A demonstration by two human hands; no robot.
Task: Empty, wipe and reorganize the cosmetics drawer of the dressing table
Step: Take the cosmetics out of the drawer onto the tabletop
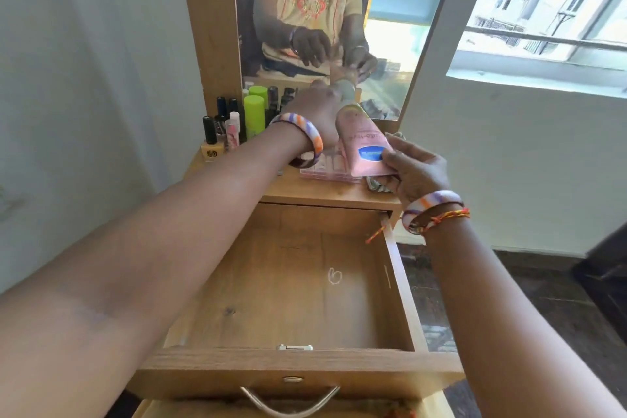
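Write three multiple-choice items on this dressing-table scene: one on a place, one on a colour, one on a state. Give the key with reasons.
1. Where do the small dark nail-polish bottles stand?
A. At the left of the wooden tabletop, by the mirror
B. Inside the drawer
C. On the window sill

2. What colour is the cap of the tall bottle among them?
A. Red
B. Lime green
C. White

3. What is the state of the pulled-out wooden drawer?
A. Closed
B. Open and full of cosmetics
C. Open with its bare bottom showing

Key: 1 A, they cluster at the left of the tabletop beside the mirror frame. 2 B, the cap is bright lime green. 3 C, only bare wood with a small white mark shows inside, while the right hand pinches the pink tube with a blue label above the tabletop and the left hand reaches beside it.
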